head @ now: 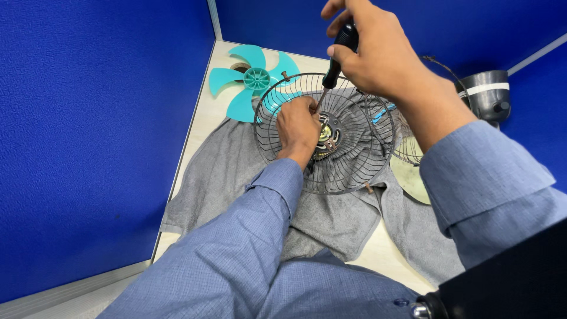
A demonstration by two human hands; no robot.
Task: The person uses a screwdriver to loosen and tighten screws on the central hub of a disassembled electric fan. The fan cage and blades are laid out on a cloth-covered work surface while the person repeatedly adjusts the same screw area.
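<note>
Fingers of the right hand (378,56) are wrapped around the black handle of a screwdriver (333,68), its thin shaft angled down toward the middle of a wire fan guard (348,171). Down there the left hand (298,127) is curled in on the hub, fingertips pinching something small beside the tip; what it pinches is hidden. The guard lies dished on a grey cloth (218,171) spread over a pale desk (198,127), with the metal motor hub (326,136) showing at its centre.

Judging by the pose, the work goes best with the shaft kept square to the screw and the hub held steady against the twist.

Thin dark wires fan out in rings and spokes. A teal plastic fan blade (255,80) lies just behind; a grey motor housing (487,94) stands to the right, against blue felt partition walls (88,136).
</note>
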